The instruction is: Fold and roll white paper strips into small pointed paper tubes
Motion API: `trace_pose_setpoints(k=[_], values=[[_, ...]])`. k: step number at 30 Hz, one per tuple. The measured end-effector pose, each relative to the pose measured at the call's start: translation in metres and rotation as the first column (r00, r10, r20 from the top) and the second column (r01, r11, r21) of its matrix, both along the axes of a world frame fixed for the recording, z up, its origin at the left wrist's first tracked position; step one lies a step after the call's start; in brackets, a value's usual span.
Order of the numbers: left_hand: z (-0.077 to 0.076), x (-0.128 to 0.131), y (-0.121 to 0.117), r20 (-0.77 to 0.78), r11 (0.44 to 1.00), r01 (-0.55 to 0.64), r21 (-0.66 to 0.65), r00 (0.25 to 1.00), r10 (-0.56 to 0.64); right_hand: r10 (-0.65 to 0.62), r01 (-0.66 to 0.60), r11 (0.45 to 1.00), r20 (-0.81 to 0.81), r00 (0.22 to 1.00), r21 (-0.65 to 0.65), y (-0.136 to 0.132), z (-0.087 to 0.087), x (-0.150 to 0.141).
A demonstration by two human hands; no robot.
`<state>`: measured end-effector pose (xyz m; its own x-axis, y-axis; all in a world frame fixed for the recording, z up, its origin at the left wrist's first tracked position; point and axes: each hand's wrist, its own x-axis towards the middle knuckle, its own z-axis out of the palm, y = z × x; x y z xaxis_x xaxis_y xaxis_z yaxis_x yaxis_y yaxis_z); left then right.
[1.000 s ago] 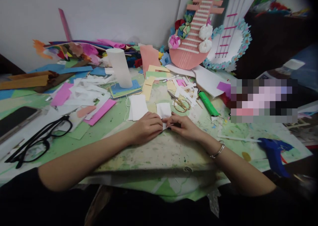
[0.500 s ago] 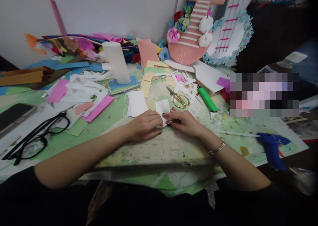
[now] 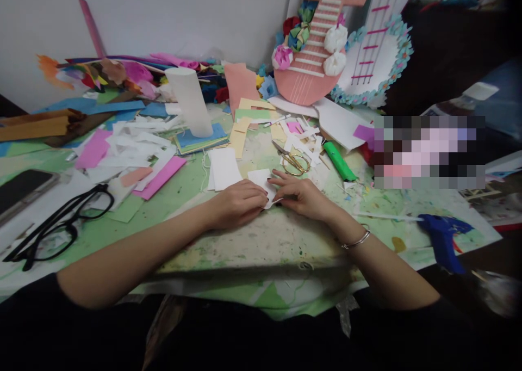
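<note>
Centrally, a small white paper (image 3: 258, 177) lies on the table (image 3: 244, 246); the left hand (image 3: 238, 204), fingers pressed together, holds its left side. The right hand (image 3: 302, 198) spreads fingers by its right edge, any pinch unclear. Probably light, easily creased; best gripped at edges.

Dim, greyish light, deep shadow below the table (image 3: 244, 246), soft focus, pixelated patch (image 3: 430, 152) at right.

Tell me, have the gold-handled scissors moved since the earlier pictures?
No. Judged against the green object, the gold-handled scissors lie in the same place, just left of it; the whole view has shifted slightly.
</note>
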<state>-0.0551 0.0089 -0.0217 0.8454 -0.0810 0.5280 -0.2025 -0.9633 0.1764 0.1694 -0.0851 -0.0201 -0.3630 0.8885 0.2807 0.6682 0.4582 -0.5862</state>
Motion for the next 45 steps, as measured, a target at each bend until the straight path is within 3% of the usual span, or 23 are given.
trace_pose_setpoints(k=[3, 5, 10, 15, 20, 29, 35, 45], values=[[-0.001, 0.0, 0.001, -0.065, 0.998, 0.046, -0.041, 0.997, -0.049, 0.028, -0.028, 1.0, 0.013, 1.0, -0.009, -0.001, 0.001, -0.001], [-0.003, -0.001, 0.004, -0.071, 0.989, 0.061, -0.135, 0.995, -0.071, 0.059, -0.059, 0.998, 0.001, 0.998, -0.026, -0.002, 0.003, -0.002], [-0.006, -0.002, 0.013, -0.11, 0.92, 0.072, -0.386, 0.986, -0.124, 0.145, -0.144, 0.987, 0.009, 0.989, -0.069, -0.002, 0.007, 0.001], [-0.002, -0.001, 0.018, -0.222, 0.864, 0.025, -0.503, 0.962, -0.157, 0.182, -0.182, 0.983, -0.011, 0.983, -0.031, 0.0, 0.006, 0.003], [0.003, 0.0, 0.016, -0.261, 0.864, 0.002, -0.504, 0.953, -0.154, 0.171, -0.171, 0.985, 0.013, 0.985, 0.024, 0.001, 0.005, -0.001], [0.001, 0.005, 0.01, -0.227, 0.826, -0.065, -0.56, 0.971, -0.077, 0.036, -0.036, 0.998, -0.004, 0.999, -0.06, 0.003, 0.005, -0.013], [0.001, 0.006, 0.007, -0.235, 0.843, -0.103, -0.528, 0.972, -0.028, -0.021, 0.022, 0.998, 0.009, 1.0, -0.058, 0.001, 0.006, -0.014], [0.001, 0.007, -0.003, -0.247, 0.869, -0.197, -0.453, 0.965, 0.09, -0.002, 0.001, 0.998, -0.008, 1.0, -0.069, -0.001, 0.008, -0.015]])
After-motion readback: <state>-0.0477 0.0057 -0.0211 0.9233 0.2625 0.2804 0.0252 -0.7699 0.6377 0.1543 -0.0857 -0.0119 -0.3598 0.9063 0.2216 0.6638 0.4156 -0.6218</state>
